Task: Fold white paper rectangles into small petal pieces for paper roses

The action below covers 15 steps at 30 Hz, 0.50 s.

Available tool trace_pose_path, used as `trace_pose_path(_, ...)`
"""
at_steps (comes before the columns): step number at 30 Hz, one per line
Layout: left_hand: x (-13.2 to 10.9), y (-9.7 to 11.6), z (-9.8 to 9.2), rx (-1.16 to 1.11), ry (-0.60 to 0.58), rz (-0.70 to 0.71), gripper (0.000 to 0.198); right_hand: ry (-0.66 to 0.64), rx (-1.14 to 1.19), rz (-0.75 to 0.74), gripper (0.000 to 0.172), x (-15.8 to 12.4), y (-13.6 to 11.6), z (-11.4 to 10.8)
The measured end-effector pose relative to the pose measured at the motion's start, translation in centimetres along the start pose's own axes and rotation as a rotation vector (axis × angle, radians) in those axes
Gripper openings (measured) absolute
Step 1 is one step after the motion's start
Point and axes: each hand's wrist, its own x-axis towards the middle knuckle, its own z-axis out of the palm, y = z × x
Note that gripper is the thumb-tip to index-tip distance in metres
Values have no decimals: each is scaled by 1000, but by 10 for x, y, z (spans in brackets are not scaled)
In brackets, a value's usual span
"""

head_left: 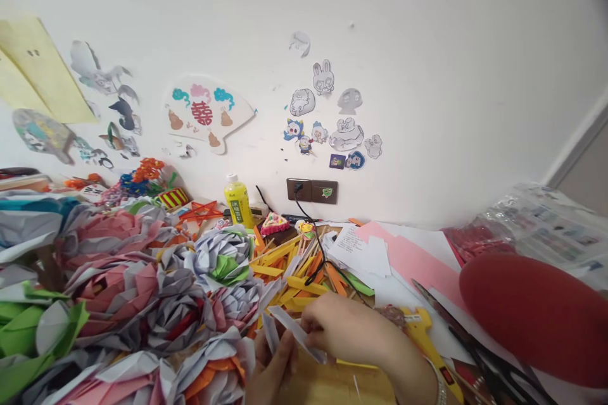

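Low in the middle of the head view, both my hands work close together over a wooden tabletop (pixel 346 383). My left hand (pixel 274 364) pinches a folded white paper piece (pixel 270 332), with the thumb uppermost. My right hand (pixel 332 329) has its fingers closed on a folded white paper strip (pixel 297 332) that slants down across them. Whether the two white parts are joined I cannot tell. Just left of my hands lie folded paper flowers (pixel 216 373) in white, orange and pink. Behind them spreads a heap of yellow and orange paper strips (pixel 285 278).
A yellow glue gun (pixel 420 329) and black-handled scissors (pixel 468 342) lie to the right, beside a red oval sheet (pixel 532 316). A yellow drink bottle (pixel 237 202) stands near the wall. A black cable (pixel 316 234) runs from the socket into the strips.
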Motion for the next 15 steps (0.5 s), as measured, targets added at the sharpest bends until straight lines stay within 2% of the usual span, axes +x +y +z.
trace_pose_path(4, 3, -1, -4, -10, -12, -50, 37, 37, -144, -74, 21, -3, -9, 0)
trace_pose_path(8, 2, 4, -3, 45, -57, -76, 33, 94, -256, 29, 24, -7, -18, -7)
trace_pose_path(12, -4, 5, 2, 180, -68, -64, 35, 197, -101, -3, 19, -4, -16, -8)
trace_pose_path(15, -5, 3, 3, 124, -117, -92, 36, 224, -41, 12, 13, 1, -11, -5)
